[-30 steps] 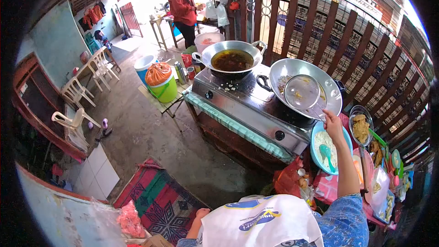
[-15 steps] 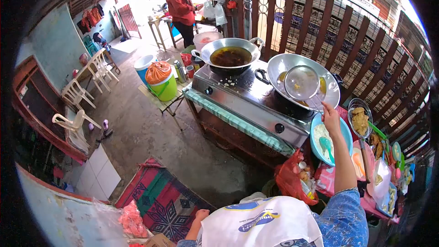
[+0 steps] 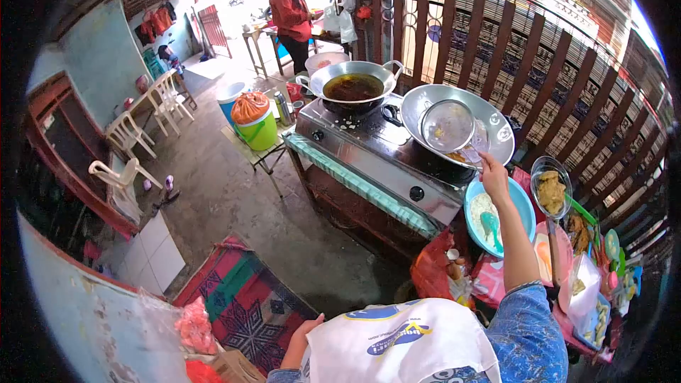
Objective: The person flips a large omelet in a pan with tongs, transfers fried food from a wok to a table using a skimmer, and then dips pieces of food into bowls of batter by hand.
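Note:
My right hand (image 3: 494, 176) is closed around the handle of a round mesh strainer (image 3: 448, 126). The strainer is over the right-hand wok (image 3: 502, 131), where yellowish liquid and small bits show in part. Just below that hand, a light-blue basin (image 3: 526, 216) contains white flour or batter and a teal scoop (image 3: 489, 227). My left hand (image 3: 303, 332) is low beside the white cloth (image 3: 404, 347) on my front; its fingers are partly out of sight. On the left burner stands another wok (image 3: 389, 85) with dark oil.
Both woks are on a steel stove (image 3: 369, 167). To the right are a long-handled skimmer (image 3: 552, 191) with fried food and a red bag (image 3: 429, 269). A green bucket (image 3: 257, 133) stands left of the stove, a slatted fence (image 3: 489, 50) behind. A person (image 3: 289, 10) stands farther back.
The strainer and my right hand have shifted slightly left over the wok. My view has turned a little, and my left hand has come a bit higher.

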`<state>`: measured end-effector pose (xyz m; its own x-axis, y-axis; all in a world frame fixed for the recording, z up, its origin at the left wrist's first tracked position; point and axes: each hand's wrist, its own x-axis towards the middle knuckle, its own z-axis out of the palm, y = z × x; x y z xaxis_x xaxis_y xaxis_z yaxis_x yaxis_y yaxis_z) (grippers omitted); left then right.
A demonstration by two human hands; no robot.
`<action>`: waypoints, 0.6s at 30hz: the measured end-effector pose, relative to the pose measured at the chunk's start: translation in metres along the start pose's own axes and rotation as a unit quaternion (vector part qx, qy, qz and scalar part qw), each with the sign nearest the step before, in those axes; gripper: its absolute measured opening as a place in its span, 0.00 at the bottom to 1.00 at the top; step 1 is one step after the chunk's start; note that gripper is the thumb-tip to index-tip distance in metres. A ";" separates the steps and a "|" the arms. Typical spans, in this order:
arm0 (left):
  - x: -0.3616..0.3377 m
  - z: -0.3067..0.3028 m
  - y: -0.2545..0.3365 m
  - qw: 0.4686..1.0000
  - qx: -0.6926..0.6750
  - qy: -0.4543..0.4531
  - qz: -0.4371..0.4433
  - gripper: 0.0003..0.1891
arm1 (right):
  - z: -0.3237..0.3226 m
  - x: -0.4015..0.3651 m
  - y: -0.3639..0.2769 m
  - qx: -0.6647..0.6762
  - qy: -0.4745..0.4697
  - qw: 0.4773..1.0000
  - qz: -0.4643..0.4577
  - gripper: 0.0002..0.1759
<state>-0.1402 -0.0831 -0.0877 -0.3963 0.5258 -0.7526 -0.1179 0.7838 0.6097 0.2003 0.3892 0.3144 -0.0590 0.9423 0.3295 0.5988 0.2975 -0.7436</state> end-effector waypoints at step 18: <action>-0.101 0.156 -0.003 0.991 0.134 0.013 0.024 0.24 | -0.023 0.038 0.040 0.001 -0.067 0.995 -0.070 0.15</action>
<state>0.0426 -0.0872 -0.0525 -0.4201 0.5581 -0.7156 0.1462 0.8199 0.5535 0.2405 0.4331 0.3102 -0.2473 0.9039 0.3491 0.5755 0.4269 -0.6975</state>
